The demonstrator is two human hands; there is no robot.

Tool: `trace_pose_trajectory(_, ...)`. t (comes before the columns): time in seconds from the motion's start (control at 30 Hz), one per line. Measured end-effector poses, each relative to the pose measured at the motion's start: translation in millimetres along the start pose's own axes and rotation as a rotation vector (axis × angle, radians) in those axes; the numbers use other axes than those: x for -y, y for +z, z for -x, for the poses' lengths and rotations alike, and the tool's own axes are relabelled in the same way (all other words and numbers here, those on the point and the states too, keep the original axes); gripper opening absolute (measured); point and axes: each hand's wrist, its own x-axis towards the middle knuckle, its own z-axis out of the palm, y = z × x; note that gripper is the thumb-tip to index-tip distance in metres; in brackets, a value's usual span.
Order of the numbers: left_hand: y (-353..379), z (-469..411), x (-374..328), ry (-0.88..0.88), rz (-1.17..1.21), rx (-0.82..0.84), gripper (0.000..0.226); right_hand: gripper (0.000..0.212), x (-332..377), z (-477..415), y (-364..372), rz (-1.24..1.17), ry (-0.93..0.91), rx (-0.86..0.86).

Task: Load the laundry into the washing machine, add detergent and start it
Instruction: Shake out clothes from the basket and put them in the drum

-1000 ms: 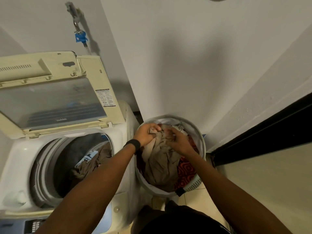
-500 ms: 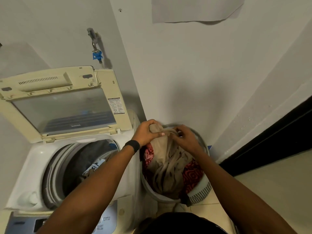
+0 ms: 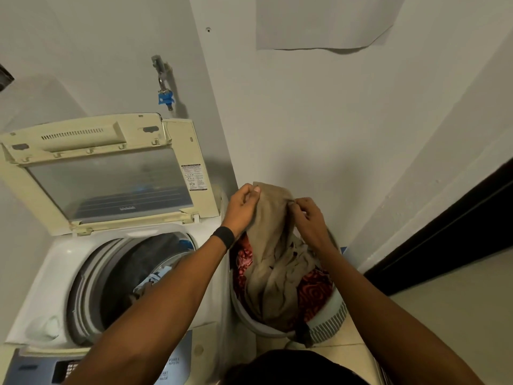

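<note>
Soft beige garment, crumpled folds

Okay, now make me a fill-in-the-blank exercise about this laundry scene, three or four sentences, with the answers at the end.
1. The left hand and right hand pinch the beige garment above the laundry ____.
2. Beneath it lies a ____ patterned cloth.
3. The lid of the washing machine stands ____.
4. The black wristband is on the ____ wrist.

Missing words: basket; red; open; left.
</note>
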Motion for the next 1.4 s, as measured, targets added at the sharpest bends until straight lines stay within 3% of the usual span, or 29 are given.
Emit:
trace_pose_trajectory(0.17, 4, 3, -7, -0.013, 0.011, 0.012, 0.036, 0.014, 23, -3, 2, -0.074, -0.117, 0.065)
trace_pose_trajectory(0.27, 3, 7, -8, -0.035, 0.051, 0.148, 0.046, 0.014, 29, -5, 4, -0.056, -0.122, 0.09)
trace_pose_trajectory(0.37, 8, 10, -8, 0.008, -0.094, 0.22, 0.046, 0.029, 29, -7, 8, -0.033, -0.106, 0.108)
trace_pose_trajectory(0.47, 15, 10, -9, 0.061, -0.079, 0.082, 0.019, 0.035, 30, -7, 11, 0.016, -0.078, 0.154)
trace_pose_trajectory(0.67, 17, 9, -22, 0.041, 0.049, -0.075, 0.027, 0.041, 33, 2, -2, 0.189, 0.064, 0.406)
trace_pose_trajectory(0.77, 9, 6, -27, 0.068, 0.077, -0.083, 0.03, 0.044, 39, 10, -20, 0.135, 0.214, 0.662)
trace_pose_trajectory(0.83, 8, 8, -26, 0.063, 0.062, -0.082, 0.033, 0.042, 36, 9, -28, 0.057, 0.238, 0.722)
trace_pose_trajectory(0.97, 7, 8, -32, 0.069, 0.006, -0.092, 0.039, 0.035, 27, -3, -32, 0.0, 0.028, 0.426)
trace_pose_trajectory(1.07, 3, 8, -35, 0.13, -0.117, 0.024, 0.044, 0.03, 40, -7, -27, -0.013, -0.099, 0.275)
trace_pose_trajectory(1.2, 4, 10, -29, 0.127, -0.188, 0.129, 0.024, 0.021, 66, -12, -14, -0.004, -0.188, 0.213)
trace_pose_trajectory(1.3, 12, 11, -36, 0.134, -0.108, 0.005, 0.032, 0.025, 67, -16, -9, 0.048, -0.172, 0.178)
trace_pose_trajectory(1.4, 16, 12, -46, 0.13, -0.049, -0.059, 0.035, 0.035, 59, -13, -9, 0.078, -0.133, 0.25)
